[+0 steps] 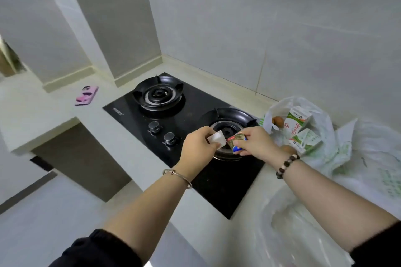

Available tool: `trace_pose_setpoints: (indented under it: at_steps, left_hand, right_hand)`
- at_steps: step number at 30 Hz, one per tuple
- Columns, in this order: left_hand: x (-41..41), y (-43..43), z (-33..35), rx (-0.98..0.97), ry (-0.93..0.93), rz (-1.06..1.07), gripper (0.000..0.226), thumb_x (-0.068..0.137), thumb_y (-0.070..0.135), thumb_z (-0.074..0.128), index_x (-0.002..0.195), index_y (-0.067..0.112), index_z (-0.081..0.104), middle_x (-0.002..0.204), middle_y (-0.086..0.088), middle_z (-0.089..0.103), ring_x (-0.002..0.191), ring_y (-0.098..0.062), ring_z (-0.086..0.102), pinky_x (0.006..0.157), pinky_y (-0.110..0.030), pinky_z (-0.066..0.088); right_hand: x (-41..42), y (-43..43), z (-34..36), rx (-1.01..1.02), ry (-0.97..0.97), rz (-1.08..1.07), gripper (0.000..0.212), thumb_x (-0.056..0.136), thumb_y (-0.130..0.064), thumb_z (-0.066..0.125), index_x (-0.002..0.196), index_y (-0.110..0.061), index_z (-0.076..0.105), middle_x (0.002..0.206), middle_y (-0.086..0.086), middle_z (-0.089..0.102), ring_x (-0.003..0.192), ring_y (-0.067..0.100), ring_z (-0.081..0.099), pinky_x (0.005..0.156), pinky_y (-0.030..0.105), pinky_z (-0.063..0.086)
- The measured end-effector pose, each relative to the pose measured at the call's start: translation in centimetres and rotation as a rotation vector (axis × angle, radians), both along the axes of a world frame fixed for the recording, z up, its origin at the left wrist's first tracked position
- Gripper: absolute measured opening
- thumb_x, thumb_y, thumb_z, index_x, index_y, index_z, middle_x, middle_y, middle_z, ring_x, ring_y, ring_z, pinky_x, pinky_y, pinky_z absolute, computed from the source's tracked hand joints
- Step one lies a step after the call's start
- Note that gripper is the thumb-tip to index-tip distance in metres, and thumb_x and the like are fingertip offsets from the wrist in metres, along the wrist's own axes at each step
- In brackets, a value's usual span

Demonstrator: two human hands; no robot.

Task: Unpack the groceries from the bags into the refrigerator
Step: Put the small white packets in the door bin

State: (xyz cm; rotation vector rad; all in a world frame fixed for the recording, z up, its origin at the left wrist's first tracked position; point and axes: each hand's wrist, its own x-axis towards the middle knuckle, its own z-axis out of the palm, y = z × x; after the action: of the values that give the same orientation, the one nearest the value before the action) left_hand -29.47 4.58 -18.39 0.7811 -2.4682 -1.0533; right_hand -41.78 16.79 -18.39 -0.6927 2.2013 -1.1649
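Note:
My left hand [198, 145] pinches a small pale square packet [217, 138] over the near burner of the black gas hob. My right hand [258, 142] pinches a small colourful packet [236, 142] with red, green and blue print, right beside the pale one. To the right on the counter sits an open white plastic bag [321, 128]. Inside it I see two green-and-white milk cartons [297, 122] and brown eggs [278, 121]. No refrigerator is in view.
The black two-burner gas hob [138, 112] is set in a pale counter. A pink phone [86, 96] lies on the counter at the left. More crumpled plastic bags [366, 180] cover the counter at the right and front right. Tiled walls stand behind.

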Motion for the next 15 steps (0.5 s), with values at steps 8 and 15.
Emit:
trace_pose_setpoints:
  at_steps: [8, 15]
  left_hand:
    - [16.8, -7.4, 3.8, -0.083, 0.054, 0.380, 0.007, 0.082, 0.019, 0.066, 0.088, 0.021, 0.063, 0.078, 0.009, 0.062, 0.073, -0.008, 0.057, 0.063, -0.023, 0.046]
    - [36.7, -10.4, 7.3, -0.184, 0.065, 0.721, 0.007, 0.084, 0.019, 0.066, 0.087, 0.022, 0.060, 0.075, 0.012, 0.056, 0.068, -0.003, 0.052, 0.056, -0.012, 0.035]
  right_hand:
    - [13.8, -12.6, 3.9, -0.086, 0.204, 0.354, 0.006, 0.081, -0.007, 0.066, 0.077, -0.006, 0.070, 0.069, 0.007, 0.070, 0.065, 0.020, 0.069, 0.067, 0.039, 0.058]
    - [33.0, -20.8, 7.1, -0.270, 0.309, 0.678, 0.006, 0.084, -0.014, 0.066, 0.078, -0.016, 0.067, 0.076, -0.001, 0.065, 0.077, 0.018, 0.065, 0.073, 0.039, 0.057]
